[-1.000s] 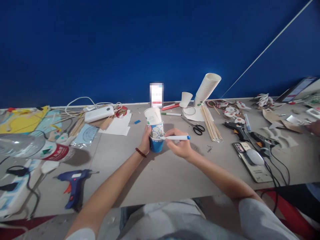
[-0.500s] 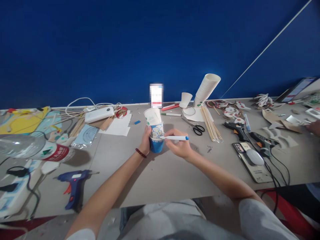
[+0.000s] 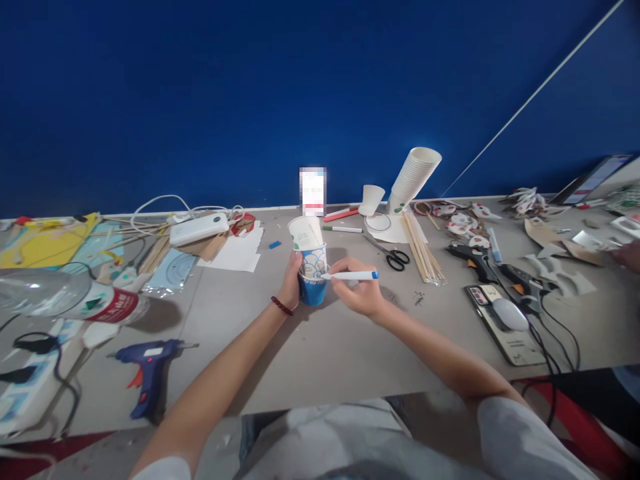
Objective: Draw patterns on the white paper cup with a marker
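Standing upright on the grey table is a stack of paper cups (image 3: 313, 293), blue-patterned below with a white cup (image 3: 304, 232) at its top. My left hand (image 3: 292, 279) wraps round the stack's left side, a dark red bead bracelet on its wrist. In my right hand (image 3: 357, 291) is a white marker with a blue end (image 3: 353, 275), pinched between the fingers. The marker's tip points left and meets the blue-and-white pattern on the cup's front, or nearly so. Behind the cups lies a green-and-white marker (image 3: 343, 229).
To the left lie a blue glue gun (image 3: 149, 370), a water bottle (image 3: 75, 297) and a power strip (image 3: 37, 387). Scissors (image 3: 393, 255), wooden sticks (image 3: 421, 250) and a tall stack of white cups (image 3: 415, 179) are right of centre. A phone (image 3: 505, 327) rests further right; another person's hand (image 3: 627, 256) shows at the edge.
Almost everything holds its place. The marker in my right hand has shifted very slightly to the right along the cup's front.
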Available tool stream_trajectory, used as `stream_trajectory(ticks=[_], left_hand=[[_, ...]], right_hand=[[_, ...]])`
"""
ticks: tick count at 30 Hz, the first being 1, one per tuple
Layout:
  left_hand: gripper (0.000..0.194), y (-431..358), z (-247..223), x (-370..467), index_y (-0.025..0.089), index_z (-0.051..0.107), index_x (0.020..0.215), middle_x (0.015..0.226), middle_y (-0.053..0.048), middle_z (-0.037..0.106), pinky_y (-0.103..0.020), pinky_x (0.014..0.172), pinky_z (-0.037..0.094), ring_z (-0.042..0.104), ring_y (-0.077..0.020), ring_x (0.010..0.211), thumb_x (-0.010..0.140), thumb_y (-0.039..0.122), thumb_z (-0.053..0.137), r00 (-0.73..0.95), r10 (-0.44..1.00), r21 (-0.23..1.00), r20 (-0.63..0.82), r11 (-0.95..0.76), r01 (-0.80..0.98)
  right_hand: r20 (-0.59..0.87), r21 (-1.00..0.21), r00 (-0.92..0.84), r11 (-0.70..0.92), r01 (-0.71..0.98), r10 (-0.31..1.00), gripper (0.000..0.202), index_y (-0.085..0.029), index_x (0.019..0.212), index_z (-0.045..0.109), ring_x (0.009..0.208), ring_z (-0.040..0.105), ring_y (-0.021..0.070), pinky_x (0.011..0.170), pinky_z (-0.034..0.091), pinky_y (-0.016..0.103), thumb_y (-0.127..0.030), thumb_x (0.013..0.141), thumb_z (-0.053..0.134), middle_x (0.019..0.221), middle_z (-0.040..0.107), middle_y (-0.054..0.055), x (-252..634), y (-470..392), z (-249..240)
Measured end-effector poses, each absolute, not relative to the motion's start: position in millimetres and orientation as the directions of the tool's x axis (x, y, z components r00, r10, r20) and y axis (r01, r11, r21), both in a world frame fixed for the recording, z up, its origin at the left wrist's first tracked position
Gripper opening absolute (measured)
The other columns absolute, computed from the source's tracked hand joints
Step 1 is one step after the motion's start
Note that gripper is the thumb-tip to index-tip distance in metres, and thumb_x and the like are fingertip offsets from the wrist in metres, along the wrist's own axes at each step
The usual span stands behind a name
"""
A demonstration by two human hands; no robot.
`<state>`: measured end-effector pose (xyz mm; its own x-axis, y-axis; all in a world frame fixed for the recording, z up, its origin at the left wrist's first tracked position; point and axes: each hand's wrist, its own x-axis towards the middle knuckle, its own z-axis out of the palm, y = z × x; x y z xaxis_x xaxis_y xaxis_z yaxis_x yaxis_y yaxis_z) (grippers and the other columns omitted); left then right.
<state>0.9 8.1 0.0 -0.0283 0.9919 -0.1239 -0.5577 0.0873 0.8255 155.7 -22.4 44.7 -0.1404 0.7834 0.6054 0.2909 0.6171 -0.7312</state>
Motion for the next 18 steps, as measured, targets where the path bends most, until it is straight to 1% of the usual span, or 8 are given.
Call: stream_trajectory(ticks=[6,11,14,18], left_hand=[[0.057,7.9,0.4,1.6,0.019,0.070,0.098,0.103,-0.007,0.075,-0.039,0.087,0.055,0.069,-0.0268,0.098,0.067,0.066,0.075,-0.038,0.991,0.832,-0.131,0.089,-0.548],[0.056,7.7,0.4,1.5,0.019,0.069,0.103,0.103,-0.007,0.075,-0.039,0.089,0.054,0.069,-0.0272,0.102,0.070,0.064,0.074,-0.030,0.989,0.830,-0.146,0.106,-0.548],[0.055,7.5,0.6,1.4,0.019,0.069,0.102,0.102,-0.008,0.075,-0.039,0.089,0.054,0.069,-0.0272,0.103,0.070,0.064,0.073,-0.020,0.989,0.826,-0.145,0.110,-0.554],[0.055,7.3,0.5,1.4,0.019,0.068,0.102,0.099,-0.007,0.075,-0.039,0.087,0.055,0.070,-0.0263,0.099,0.069,0.063,0.075,-0.025,0.989,0.824,-0.146,0.108,-0.557]], right_hand=[[0.602,-0.721,-0.128,0.606,0.336,0.788,0.008,-0.022,0.078,0.063,0.060,0.063,0.0149,0.057,0.051,0.027,-0.016,0.077,0.058,0.071,0.071,0.001,155.9,-22.6,44.5],[0.598,-0.725,-0.132,0.603,0.333,0.791,0.008,-0.022,0.080,0.063,0.062,0.065,0.0155,0.060,0.052,0.027,-0.015,0.078,0.059,0.073,0.072,0.002,156.6,-22.3,43.5],[0.604,-0.721,-0.148,0.616,0.317,0.783,0.008,-0.022,0.081,0.064,0.064,0.066,0.0160,0.061,0.053,0.028,-0.015,0.078,0.059,0.075,0.072,0.002,157.1,-22.3,43.3],[0.596,-0.721,-0.155,0.609,0.331,0.788,0.008,-0.022,0.081,0.065,0.064,0.067,0.0165,0.062,0.054,0.029,-0.017,0.078,0.060,0.076,0.073,0.003,156.6,-22.9,43.7]])
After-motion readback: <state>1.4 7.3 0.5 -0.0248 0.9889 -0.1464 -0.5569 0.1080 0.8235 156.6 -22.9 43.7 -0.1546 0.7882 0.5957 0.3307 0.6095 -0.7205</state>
